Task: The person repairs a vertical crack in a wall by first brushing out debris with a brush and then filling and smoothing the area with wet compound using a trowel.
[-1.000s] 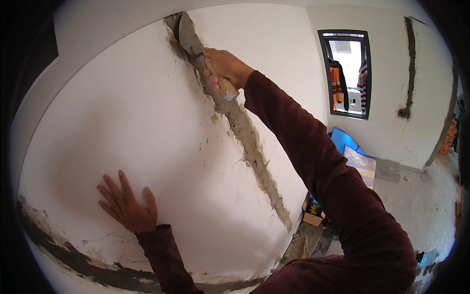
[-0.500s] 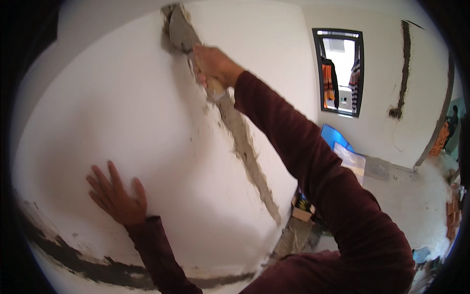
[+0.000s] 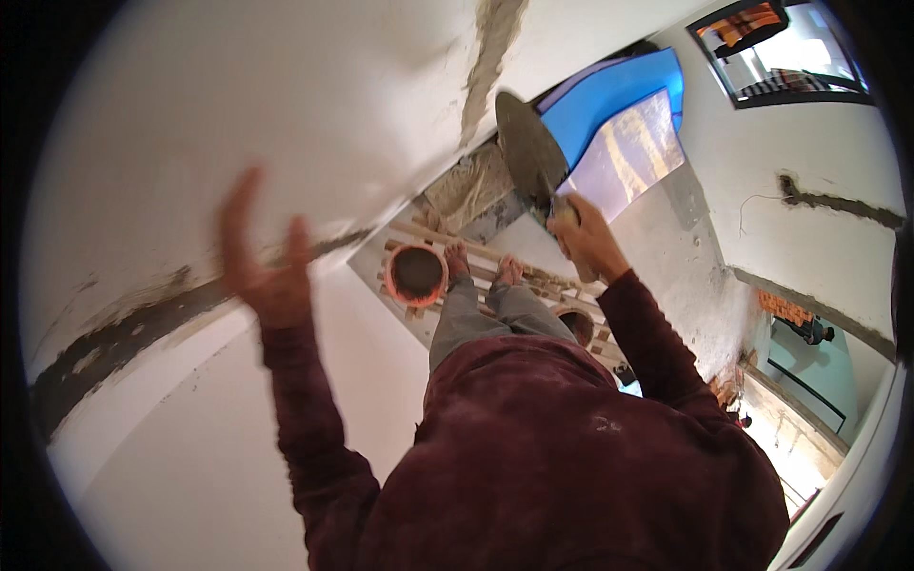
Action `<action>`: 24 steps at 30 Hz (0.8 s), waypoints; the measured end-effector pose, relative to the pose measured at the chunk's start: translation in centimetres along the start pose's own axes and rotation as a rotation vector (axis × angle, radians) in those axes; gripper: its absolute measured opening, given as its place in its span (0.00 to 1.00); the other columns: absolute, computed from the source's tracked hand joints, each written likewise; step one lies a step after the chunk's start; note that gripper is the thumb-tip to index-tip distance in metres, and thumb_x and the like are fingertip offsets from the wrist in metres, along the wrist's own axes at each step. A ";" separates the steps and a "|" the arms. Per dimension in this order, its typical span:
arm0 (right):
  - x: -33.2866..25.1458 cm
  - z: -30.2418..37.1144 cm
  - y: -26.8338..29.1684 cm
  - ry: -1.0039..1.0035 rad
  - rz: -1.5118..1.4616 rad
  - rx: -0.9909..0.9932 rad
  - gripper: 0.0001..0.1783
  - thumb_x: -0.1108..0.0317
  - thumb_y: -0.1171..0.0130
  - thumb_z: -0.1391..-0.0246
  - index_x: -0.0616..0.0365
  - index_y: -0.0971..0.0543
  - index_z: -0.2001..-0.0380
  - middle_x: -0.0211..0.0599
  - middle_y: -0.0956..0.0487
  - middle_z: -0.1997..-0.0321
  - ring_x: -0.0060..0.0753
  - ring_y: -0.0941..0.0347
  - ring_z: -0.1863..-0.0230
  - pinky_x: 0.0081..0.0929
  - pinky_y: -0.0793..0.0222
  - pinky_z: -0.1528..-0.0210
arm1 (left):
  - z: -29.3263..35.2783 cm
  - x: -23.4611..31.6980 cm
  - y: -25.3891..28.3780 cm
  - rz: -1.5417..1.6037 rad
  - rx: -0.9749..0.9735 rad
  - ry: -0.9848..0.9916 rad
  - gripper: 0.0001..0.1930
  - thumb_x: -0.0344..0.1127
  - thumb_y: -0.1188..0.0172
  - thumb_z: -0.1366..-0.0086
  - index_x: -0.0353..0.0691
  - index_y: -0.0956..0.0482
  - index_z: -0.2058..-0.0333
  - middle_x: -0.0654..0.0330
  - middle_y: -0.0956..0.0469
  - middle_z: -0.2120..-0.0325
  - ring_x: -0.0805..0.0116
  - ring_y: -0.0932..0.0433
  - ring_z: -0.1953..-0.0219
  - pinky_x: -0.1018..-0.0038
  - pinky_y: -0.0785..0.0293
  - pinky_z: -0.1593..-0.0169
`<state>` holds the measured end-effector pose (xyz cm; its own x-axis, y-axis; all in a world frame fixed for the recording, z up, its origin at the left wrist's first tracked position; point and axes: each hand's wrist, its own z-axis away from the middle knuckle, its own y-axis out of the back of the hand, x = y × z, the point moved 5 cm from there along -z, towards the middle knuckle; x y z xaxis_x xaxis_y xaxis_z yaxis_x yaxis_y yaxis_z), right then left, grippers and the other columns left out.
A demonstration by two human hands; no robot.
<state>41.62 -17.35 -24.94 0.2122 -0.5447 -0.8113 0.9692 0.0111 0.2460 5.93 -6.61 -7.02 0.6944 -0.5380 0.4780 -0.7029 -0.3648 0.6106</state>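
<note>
My right hand [image 3: 588,236] is closed around the handle of a trowel [image 3: 526,143], whose rounded grey blade points up and left, away from the wall. My left hand [image 3: 267,271] is blurred, with its fingers apart and nothing in it. It is in front of the white wall [image 3: 314,124]; whether it touches the wall I cannot tell. A grey mortar strip [image 3: 492,57] runs up that wall. Below, by my feet, an orange-rimmed bucket [image 3: 417,274] holds dark grey mortar.
I stand barefoot on slatted wooden planks [image 3: 533,273]. A blue sheet [image 3: 614,95] and a pale panel [image 3: 624,157] lie at the far wall corner. A dark-framed window [image 3: 733,95] is at upper right. Another person [image 3: 814,331] is visible through an opening at right.
My view has tilted down to my feet and the bucket. The trowel has come off the wall strip, still in my right hand. My left hand, flat on the wall before, is now raised and blurred.
</note>
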 end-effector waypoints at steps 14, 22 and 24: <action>31.0 -2.7 -0.9 0.080 0.720 -0.024 0.20 0.60 0.42 0.52 0.61 0.28 0.58 0.55 0.23 0.69 0.60 0.25 0.63 0.48 0.32 0.61 | 71.9 -20.4 -30.1 0.485 0.034 2.565 0.46 0.68 0.50 0.40 0.47 0.54 0.32 0.60 0.44 0.37 0.62 0.43 0.35 0.55 0.42 0.37; 40.4 -6.8 1.1 -0.324 0.972 -0.199 0.21 0.61 0.41 0.53 0.57 0.29 0.56 0.52 0.22 0.69 0.59 0.24 0.64 0.48 0.29 0.62 | 79.2 -25.1 -31.5 0.494 0.444 2.560 0.46 0.68 0.50 0.40 0.49 0.55 0.32 0.60 0.44 0.37 0.63 0.44 0.34 0.53 0.43 0.37; 40.3 -8.5 0.4 -0.151 0.962 -0.215 0.19 0.63 0.42 0.52 0.57 0.29 0.56 0.51 0.22 0.67 0.58 0.25 0.63 0.49 0.30 0.61 | 79.9 -26.2 -30.5 0.506 0.512 2.515 0.46 0.68 0.50 0.40 0.49 0.55 0.32 0.60 0.44 0.37 0.63 0.44 0.34 0.52 0.43 0.37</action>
<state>51.66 -32.16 -61.99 0.9156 -0.3248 -0.2370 0.3979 0.6478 0.6496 -3.19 -42.06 -88.59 -0.8022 0.5768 0.1543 -0.4962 -0.7878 0.3649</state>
